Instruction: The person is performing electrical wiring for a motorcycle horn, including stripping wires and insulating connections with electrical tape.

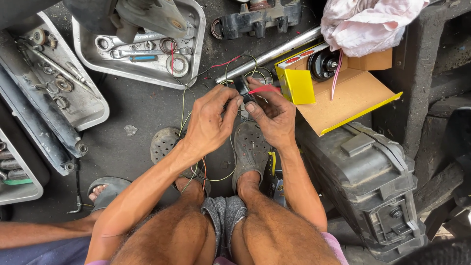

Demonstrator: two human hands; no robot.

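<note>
My left hand [210, 120] and my right hand [271, 114] meet in front of me over my feet. Together they pinch a small black electrical part [242, 89] with a red wire [264, 90] running off to the right. Thin green and red wires [185, 105] trail from the part down past my left hand toward the ground. My feet are in grey perforated clogs [250, 145].
A yellow-edged cardboard box [349, 95] holding a black horn [324, 64] lies open at right, under a pink cloth [368, 22]. Metal trays [187, 73] of wrenches and rings sit at upper left. A black plastic housing [373, 186] is at lower right. Another person's sandalled foot [104, 192] is at left.
</note>
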